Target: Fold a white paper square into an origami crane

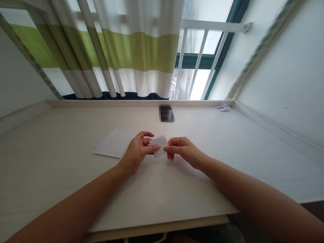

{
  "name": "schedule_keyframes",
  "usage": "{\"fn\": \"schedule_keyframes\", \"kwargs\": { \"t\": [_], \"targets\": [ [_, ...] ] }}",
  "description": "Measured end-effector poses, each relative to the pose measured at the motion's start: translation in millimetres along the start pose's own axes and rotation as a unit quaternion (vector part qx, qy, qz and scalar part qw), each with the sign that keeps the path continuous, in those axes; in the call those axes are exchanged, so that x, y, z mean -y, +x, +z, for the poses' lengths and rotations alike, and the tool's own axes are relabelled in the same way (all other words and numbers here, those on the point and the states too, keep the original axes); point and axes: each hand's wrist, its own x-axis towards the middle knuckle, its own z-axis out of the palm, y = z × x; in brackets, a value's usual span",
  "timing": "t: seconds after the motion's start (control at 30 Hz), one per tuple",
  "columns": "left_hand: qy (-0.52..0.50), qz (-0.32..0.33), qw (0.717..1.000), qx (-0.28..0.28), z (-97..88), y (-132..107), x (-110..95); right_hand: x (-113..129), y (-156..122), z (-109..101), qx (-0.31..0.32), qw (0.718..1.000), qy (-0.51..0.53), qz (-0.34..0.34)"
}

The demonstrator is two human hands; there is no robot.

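Both hands meet over the middle of a pale wooden desk [63, 175]. Between them is a small folded piece of white paper [160, 145], held just above the desk top. My left hand [138, 150] pinches the paper's left edge with thumb and fingers; a ring shows on one finger. My right hand [181, 148] pinches the paper's right edge, its fingers curled. Just left of my left hand, sheets of white paper [113, 143] lie flat on the desk.
A small dark blurred object [166, 113] sits near the desk's back edge. A small white folded paper figure [223, 107] rests in the far right corner. Behind the desk hang a striped curtain [126, 50] and a white window railing [199, 57]. White walls flank the desk.
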Motion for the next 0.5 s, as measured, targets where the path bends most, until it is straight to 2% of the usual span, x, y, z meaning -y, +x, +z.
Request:
{"fn": "schedule_keyframes", "kwargs": {
  "t": [0.27,0.4,0.5],
  "targets": [
    [-0.035,-0.015,0.997,-0.061,-4.3,4,0,2,4,-10,-0.056,0.998,-0.018,-0.039],
    [-0.046,-0.021,0.995,-0.092,-6.1,6,1,-3,5,-15,-0.108,0.978,-0.117,-0.136],
    [-0.048,-0.017,0.996,-0.07,-3.3,5,1,-7,3,-12,-0.082,0.955,-0.191,-0.213]
  ]
}}
